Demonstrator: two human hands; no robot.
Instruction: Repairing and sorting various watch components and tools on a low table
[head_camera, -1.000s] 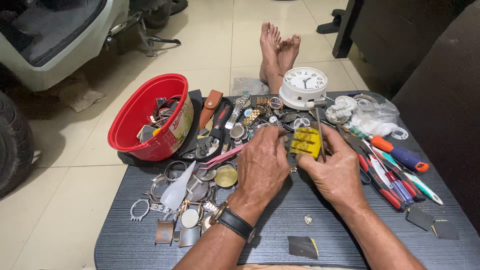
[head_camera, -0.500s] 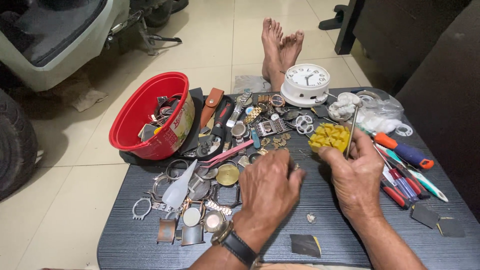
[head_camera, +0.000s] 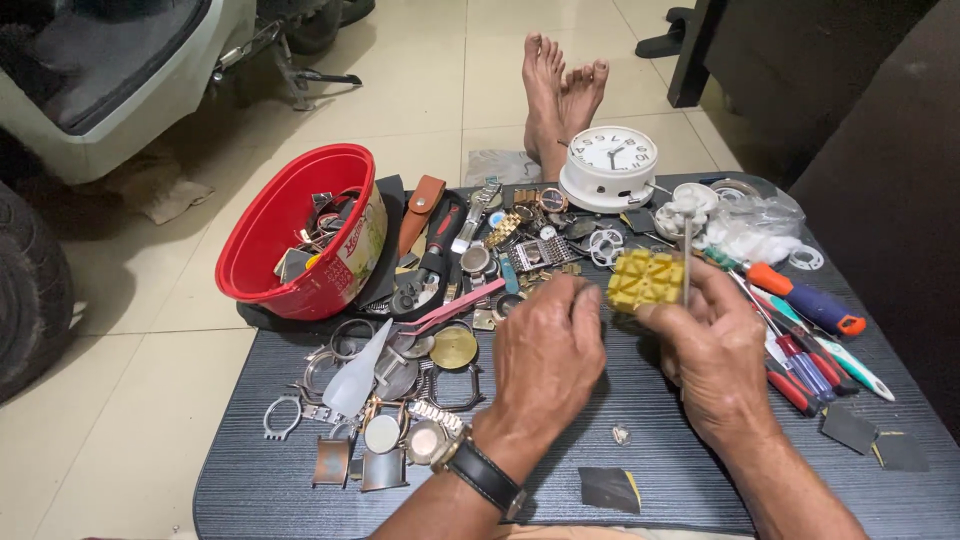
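One yellow studded block (head_camera: 647, 279) sits pinched in the right hand (head_camera: 715, 352).

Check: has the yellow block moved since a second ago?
Yes. The yellow block in the right hand went up and right, toward the white clock.

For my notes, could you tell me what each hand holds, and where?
Right hand: yellow square plastic block, gripped by its lower edge. Left hand: cannot tell.

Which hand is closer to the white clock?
Right. The right hand holds the yellow block just below the white clock; the left hand is lower left, farther away.
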